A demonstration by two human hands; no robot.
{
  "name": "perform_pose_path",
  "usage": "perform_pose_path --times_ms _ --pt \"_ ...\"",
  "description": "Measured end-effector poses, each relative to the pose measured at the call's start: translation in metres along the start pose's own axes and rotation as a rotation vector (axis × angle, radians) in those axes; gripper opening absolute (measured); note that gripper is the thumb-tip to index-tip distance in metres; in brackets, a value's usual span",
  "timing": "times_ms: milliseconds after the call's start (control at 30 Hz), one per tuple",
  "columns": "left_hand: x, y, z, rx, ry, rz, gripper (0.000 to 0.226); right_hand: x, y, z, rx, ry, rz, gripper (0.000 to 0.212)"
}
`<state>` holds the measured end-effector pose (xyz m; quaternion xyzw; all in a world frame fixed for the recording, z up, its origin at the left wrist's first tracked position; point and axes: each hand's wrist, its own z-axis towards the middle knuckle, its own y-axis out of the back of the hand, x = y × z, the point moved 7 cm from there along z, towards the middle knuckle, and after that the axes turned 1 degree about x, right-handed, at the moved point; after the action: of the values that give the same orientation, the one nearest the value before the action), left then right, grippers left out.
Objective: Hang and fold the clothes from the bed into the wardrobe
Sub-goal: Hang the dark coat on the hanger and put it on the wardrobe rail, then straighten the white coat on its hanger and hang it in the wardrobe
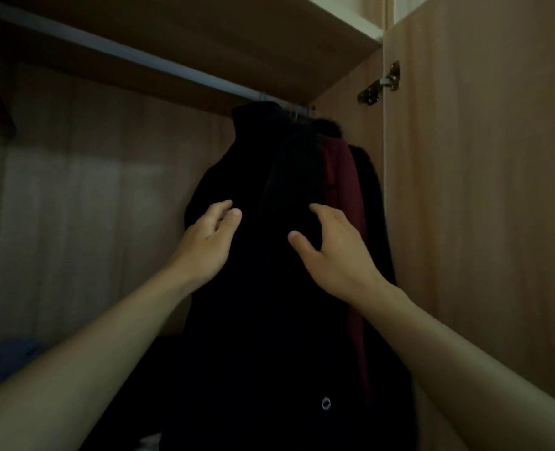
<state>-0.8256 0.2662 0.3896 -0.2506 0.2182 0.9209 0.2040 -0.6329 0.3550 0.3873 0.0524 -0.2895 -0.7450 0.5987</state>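
Low at the left of the wardrobe (90, 190) lies a blue cloth (5, 356), with open room above it under the rail (123, 53). Our left hand (204, 245), fingers loosely together, meets the left edge of the black coat (256, 320). Our right hand (331, 255), thumb spread, rests on its front. The coat hangs at the rail's right end, a maroon garment (344, 177) just beside it, near the open door (481, 190).
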Motion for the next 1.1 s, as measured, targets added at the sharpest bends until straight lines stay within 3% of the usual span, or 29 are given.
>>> perform_pose_path --times_ms 233,367,633,1100 --pt "-0.041 -0.012 -0.065 0.003 0.080 -0.014 0.072 -0.003 0.062 -0.060 -0.016 -0.039 0.139 0.063" --pt "-0.078 -0.031 -0.108 0.005 0.125 -0.059 0.078 -0.002 0.102 -0.099 -0.016 -0.004 0.198 0.061" --pt "-0.154 -0.077 -0.209 0.052 0.150 -0.066 0.052 -0.015 0.159 -0.182 0.043 -0.016 0.310 0.059" --pt "-0.218 -0.104 -0.276 0.137 0.174 -0.167 0.051 -0.015 0.227 -0.253 0.045 -0.093 0.247 0.060"
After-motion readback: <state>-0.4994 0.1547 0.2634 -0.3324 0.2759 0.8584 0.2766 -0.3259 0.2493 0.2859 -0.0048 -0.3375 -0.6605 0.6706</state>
